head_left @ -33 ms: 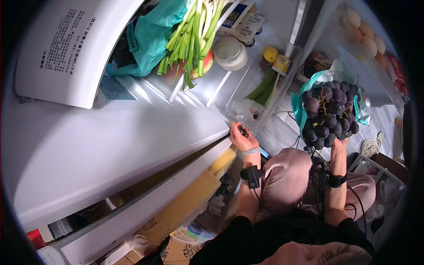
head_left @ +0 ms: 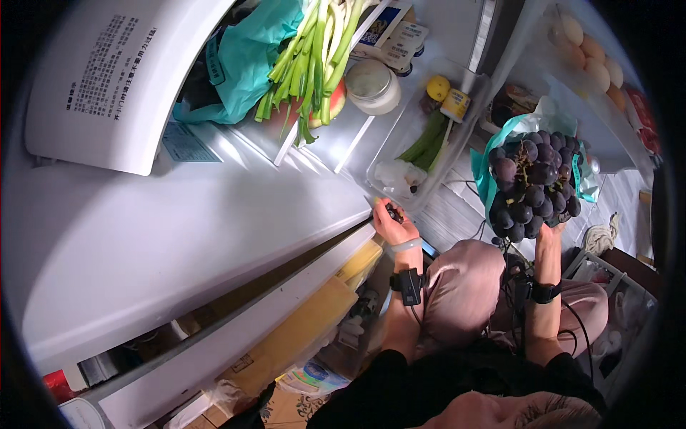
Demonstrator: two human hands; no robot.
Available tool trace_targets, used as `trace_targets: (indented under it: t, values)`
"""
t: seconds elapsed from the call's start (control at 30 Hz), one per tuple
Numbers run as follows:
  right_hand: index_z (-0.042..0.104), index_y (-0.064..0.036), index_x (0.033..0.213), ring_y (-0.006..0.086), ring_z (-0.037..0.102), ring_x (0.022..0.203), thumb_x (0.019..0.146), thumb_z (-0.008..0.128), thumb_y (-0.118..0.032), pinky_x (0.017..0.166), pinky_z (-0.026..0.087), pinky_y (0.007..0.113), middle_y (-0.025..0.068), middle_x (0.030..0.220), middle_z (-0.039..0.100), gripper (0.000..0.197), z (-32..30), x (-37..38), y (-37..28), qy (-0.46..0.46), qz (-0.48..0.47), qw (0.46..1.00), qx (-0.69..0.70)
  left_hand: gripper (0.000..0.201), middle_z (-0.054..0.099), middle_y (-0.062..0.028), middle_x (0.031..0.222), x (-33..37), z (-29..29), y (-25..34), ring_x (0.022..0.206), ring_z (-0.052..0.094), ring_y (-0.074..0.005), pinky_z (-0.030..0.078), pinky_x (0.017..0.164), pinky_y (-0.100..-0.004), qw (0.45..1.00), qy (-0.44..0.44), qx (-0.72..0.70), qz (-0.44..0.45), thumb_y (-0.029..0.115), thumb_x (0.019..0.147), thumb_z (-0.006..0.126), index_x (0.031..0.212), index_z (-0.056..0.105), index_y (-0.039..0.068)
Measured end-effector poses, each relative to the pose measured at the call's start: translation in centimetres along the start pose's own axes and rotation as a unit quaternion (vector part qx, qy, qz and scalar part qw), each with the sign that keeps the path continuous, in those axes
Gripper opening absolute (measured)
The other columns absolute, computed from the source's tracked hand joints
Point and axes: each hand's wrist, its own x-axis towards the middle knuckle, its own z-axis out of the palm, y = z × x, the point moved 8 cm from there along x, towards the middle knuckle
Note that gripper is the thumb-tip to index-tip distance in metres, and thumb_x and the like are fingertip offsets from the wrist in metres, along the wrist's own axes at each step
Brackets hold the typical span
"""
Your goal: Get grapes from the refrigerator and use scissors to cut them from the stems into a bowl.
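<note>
My right hand (head_left: 554, 230) holds up a big bunch of dark purple grapes (head_left: 542, 175) from below. A teal plastic bag (head_left: 485, 187) is peeled back around the bunch. Most of that hand's fingers are hidden under the fruit. My left hand (head_left: 395, 227) is at the corner of the white fridge shelf edge, its fingers curled around a few small dark round pieces (head_left: 394, 212) that look like loose grapes. Just beyond it is a clear drawer (head_left: 376, 166) with green stalks (head_left: 426, 141), a yellow fruit (head_left: 438, 87) and a crumpled clear bag (head_left: 397, 174).
Spring onions (head_left: 314, 68), another teal bag (head_left: 261, 53) and a lidded glass jar (head_left: 372, 86) fill the fridge shelf. Eggs (head_left: 597, 73) sit in the door rack at right. Below, a pulled-out drawer (head_left: 161, 386) holds packages. Cables run from my wrist straps.
</note>
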Motion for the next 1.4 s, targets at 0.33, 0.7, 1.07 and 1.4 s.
trace_targets:
  t: [0.33, 0.7, 1.07, 1.4]
  values:
    - [0.054, -0.0094, 0.113, 0.0298, 0.055, 0.102, 0.086, 0.050, -0.037, 0.090, 0.044, 0.044, 0.0119, 0.111, 0.058, 0.039, -1.5, -1.1, -1.4, 0.017, -0.021, 1.000, -0.006, 0.010, 0.055, -0.0060, 0.082, -8.9, 14.4, -2.2, 0.074, 0.050, -0.0121, 0.040, 0.063, -0.0243, 0.784, -0.490, 0.345, 0.165, 0.005, 0.078, 0.059, 0.073, 0.058, -0.003]
    - [0.054, -0.0093, 0.113, 0.0297, 0.055, 0.102, 0.085, 0.049, -0.037, 0.090, 0.044, 0.044, 0.0119, 0.111, 0.058, 0.040, -2.1, -2.1, -1.7, 0.065, -0.051, 0.996, -0.015, 0.008, 0.049, 0.0019, 0.064, 7.8, 1.7, -22.0, 0.047, 0.041, -0.0070, 0.035, 0.041, -0.0235, 0.927, -0.174, 0.222, -0.248, 0.016, 0.082, 0.059, 0.077, 0.057, 0.010]
    - [0.054, -0.0092, 0.114, 0.0297, 0.054, 0.102, 0.085, 0.049, -0.038, 0.090, 0.044, 0.044, 0.0119, 0.112, 0.058, 0.041, -4.3, -4.8, -3.5, 0.101, -0.105, 0.989, -0.008, 0.024, 0.049, 0.0043, 0.071, 15.9, 6.8, -14.9, 0.055, 0.040, -0.0045, 0.032, 0.045, -0.0183, 0.940, -0.177, 0.269, -0.112, 0.011, 0.079, 0.059, 0.103, 0.060, 0.010]
    - [0.054, -0.0092, 0.114, 0.0296, 0.054, 0.102, 0.085, 0.049, -0.039, 0.090, 0.044, 0.044, 0.0119, 0.112, 0.057, 0.042, -4.1, -4.9, -4.0, 0.102, -0.120, 0.987, -0.001, 0.022, 0.058, 0.0002, 0.070, 5.3, 4.0, -24.3, 0.059, 0.050, -0.0083, 0.041, 0.055, -0.0230, 0.641, -0.569, 0.502, -0.116, 0.014, 0.078, 0.062, 0.096, 0.064, 0.003]
